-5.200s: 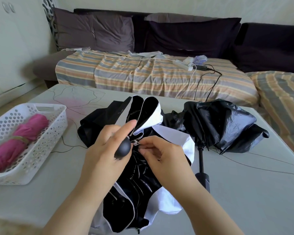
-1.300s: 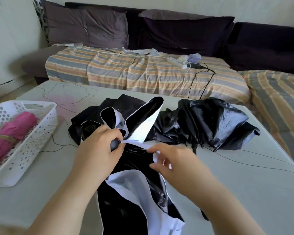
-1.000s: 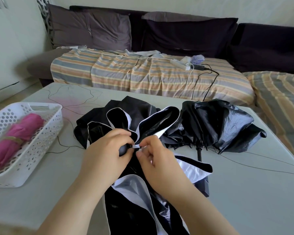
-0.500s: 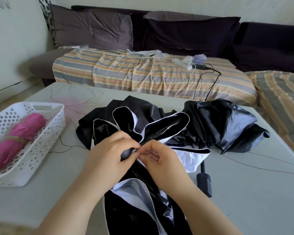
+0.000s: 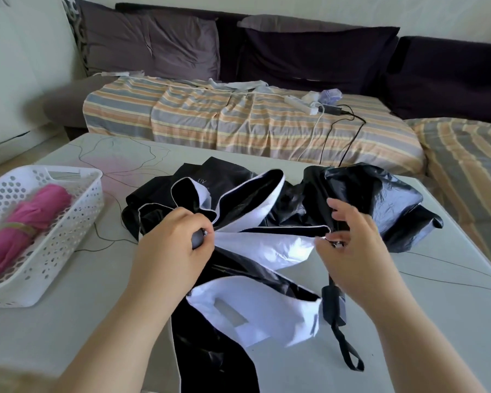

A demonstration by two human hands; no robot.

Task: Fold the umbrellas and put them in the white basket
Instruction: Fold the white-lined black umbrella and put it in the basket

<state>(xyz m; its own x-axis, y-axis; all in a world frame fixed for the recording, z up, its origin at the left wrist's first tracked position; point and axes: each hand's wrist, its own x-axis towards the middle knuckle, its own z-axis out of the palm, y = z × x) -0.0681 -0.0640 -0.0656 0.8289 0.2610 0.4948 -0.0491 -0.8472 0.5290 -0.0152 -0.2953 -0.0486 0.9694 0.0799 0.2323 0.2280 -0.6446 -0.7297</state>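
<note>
A black-and-white umbrella (image 5: 255,248) lies loosely spread on the table in front of me. My left hand (image 5: 170,248) grips its gathered rib tips and dark round end at the centre. My right hand (image 5: 352,251) pinches the outer tip of one white panel, stretched out to the right. Behind it lies a second, crumpled black umbrella (image 5: 380,205), with its black handle and strap (image 5: 335,307) below my right hand. A white perforated basket (image 5: 68,228) at the left holds a folded pink umbrella (image 5: 20,225).
The pale table (image 5: 408,321) has thin dark line markings. Behind it stands a dark sofa with a striped cover (image 5: 238,123), pillows, a power strip (image 5: 301,104) and cables. A white cabinet is at the far left.
My right hand has moved right from beside my left hand, drawing one white panel out flat by its tip. My left hand has kept its grip at the centre.
</note>
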